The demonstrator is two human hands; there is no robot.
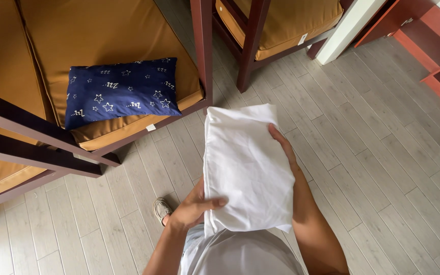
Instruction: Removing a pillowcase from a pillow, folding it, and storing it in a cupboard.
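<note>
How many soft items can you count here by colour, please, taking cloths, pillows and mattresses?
White: 1, the folded cloth held in both hands
Navy with stars: 1, the pillow
Mustard: 2, the near mattress and the far mattress
Total: 4

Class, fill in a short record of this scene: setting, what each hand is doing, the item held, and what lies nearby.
Setting: bunk beds with tan mattresses on a pale plank floor
Left hand: grips the near edge of a folded white cloth
Right hand: supports the cloth's far side
Nearby: navy star-print pillow lying on the mattress
Also visible: one shoe on the floor
</note>
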